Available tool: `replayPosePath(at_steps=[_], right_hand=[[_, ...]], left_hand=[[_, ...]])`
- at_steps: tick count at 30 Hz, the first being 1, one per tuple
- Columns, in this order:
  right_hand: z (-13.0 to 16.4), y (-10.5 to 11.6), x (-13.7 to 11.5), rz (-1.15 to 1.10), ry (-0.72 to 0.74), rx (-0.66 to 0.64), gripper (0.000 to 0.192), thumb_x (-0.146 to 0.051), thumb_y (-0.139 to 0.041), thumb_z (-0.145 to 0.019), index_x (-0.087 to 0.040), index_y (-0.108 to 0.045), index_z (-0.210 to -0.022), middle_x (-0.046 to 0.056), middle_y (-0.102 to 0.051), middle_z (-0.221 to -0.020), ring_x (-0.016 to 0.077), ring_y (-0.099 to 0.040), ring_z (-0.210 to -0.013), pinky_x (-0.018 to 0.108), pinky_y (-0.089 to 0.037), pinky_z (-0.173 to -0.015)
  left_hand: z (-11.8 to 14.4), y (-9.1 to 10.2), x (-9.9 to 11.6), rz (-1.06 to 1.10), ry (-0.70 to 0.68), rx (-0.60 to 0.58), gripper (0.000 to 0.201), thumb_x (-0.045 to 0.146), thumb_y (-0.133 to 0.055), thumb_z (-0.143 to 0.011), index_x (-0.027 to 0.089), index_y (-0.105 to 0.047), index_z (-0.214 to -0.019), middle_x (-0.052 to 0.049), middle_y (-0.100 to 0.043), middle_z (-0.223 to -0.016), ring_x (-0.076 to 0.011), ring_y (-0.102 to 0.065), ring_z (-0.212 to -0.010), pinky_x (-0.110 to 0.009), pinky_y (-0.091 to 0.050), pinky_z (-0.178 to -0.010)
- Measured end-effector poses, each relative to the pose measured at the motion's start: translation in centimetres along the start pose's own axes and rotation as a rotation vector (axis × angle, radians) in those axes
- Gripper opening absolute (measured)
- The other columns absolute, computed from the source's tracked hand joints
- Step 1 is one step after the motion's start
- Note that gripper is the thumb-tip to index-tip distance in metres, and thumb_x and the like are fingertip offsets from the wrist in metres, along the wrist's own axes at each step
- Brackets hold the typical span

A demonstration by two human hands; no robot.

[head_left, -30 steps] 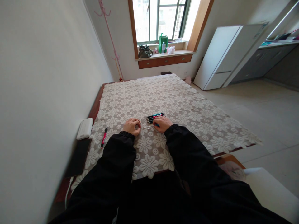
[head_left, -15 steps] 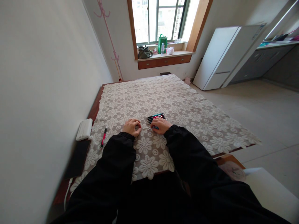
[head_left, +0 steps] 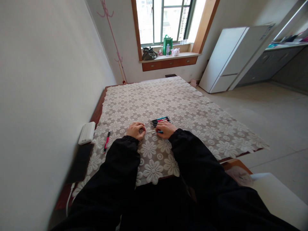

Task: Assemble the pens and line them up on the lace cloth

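Note:
Both my hands rest on a floral lace tablecloth (head_left: 187,106) near its front. My right hand (head_left: 166,129) grips a blue pen (head_left: 160,132) whose thin pale tip points left. My left hand (head_left: 136,130) is curled with its fingertips pinched near that tip; what it pinches is too small to make out. Just beyond my right hand lies a row of several dark pens (head_left: 160,121), side by side. A red pen (head_left: 106,141) lies alone to the left of my left hand.
A white power bank (head_left: 87,132) and a dark flat device (head_left: 79,162) sit at the table's left edge by the wall. A white cabinet (head_left: 231,57) stands at the right. Bags rest on the window sill (head_left: 168,57). A white seat (head_left: 276,195) is at lower right.
My right hand has shifted slightly left toward my left hand, bringing the blue pen with it. My left hand has stayed in place.

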State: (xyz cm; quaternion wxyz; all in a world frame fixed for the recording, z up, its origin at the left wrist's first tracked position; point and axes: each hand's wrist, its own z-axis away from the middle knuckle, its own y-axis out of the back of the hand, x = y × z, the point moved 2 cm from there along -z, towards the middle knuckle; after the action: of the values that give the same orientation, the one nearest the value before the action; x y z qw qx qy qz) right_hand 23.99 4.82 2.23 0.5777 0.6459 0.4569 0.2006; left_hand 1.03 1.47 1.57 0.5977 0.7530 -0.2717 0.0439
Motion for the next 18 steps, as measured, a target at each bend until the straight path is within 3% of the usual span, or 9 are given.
replayPosePath(at_steps=[11, 18], right_hand=[[-0.2, -0.3, -0.1, -0.107, 0.034, 0.007, 0.010, -0.026, -0.066, -0.083, -0.021, -0.069, -0.091, 0.004, -0.066, -0.086, 0.0201, -0.058, -0.087, 0.032, -0.041, -0.086], [0.0, 0.4, 0.5, -0.029, -0.247, 0.209, 0.018, -0.015, -0.052, -0.087, -0.022, -0.068, -0.092, 0.005, -0.069, -0.095, 0.0209, -0.059, -0.093, 0.033, -0.041, -0.087]], left_hand=[[-0.1, -0.2, -0.1, 0.023, 0.000, 0.016, 0.011, 0.031, -0.065, -0.078, 0.025, -0.073, -0.083, -0.004, -0.071, -0.110, -0.0261, -0.059, -0.112, -0.044, -0.046, -0.102], [-0.1, 0.4, 0.0, 0.045, 0.028, 0.053, 0.019, 0.016, -0.061, -0.071, 0.026, -0.072, -0.084, -0.001, -0.071, -0.109, -0.0237, -0.060, -0.111, -0.040, -0.047, -0.102]])
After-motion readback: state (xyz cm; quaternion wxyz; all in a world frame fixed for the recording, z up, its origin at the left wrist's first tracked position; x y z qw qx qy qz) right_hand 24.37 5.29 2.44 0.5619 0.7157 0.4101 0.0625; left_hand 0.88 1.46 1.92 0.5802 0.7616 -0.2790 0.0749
